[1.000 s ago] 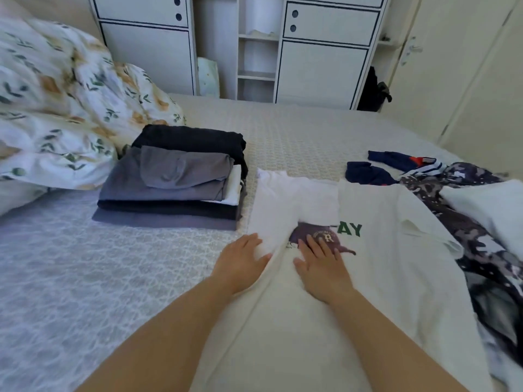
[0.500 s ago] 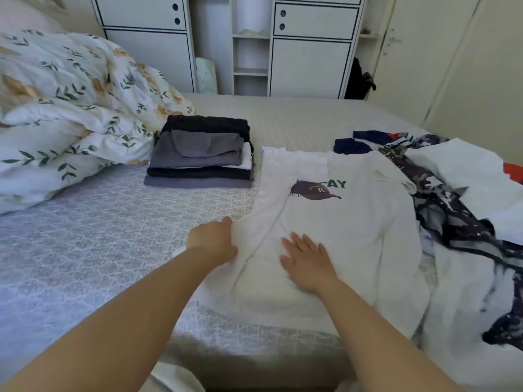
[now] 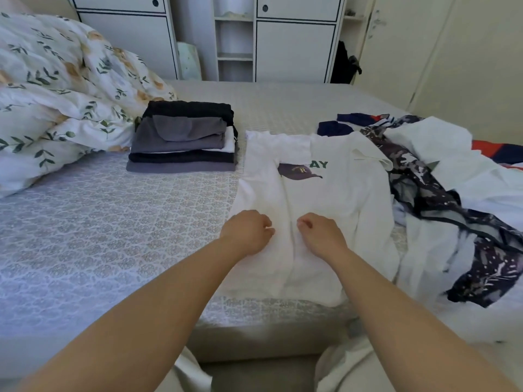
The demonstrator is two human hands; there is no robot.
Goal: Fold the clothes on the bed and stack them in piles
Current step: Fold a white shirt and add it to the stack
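the white t-shirt (image 3: 334,199) lies partly folded on the bed (image 3: 113,222), right of the folded pile (image 3: 184,140). left hand (image 3: 246,232) and right hand (image 3: 321,233), fingers curled, pinch its cloth.

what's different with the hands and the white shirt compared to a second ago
Both hands slid back down the white T-shirt toward its hem. The right hand, flat before, has curled its fingers; the left hand is curled too, both on the cloth. The folded pile stayed put.
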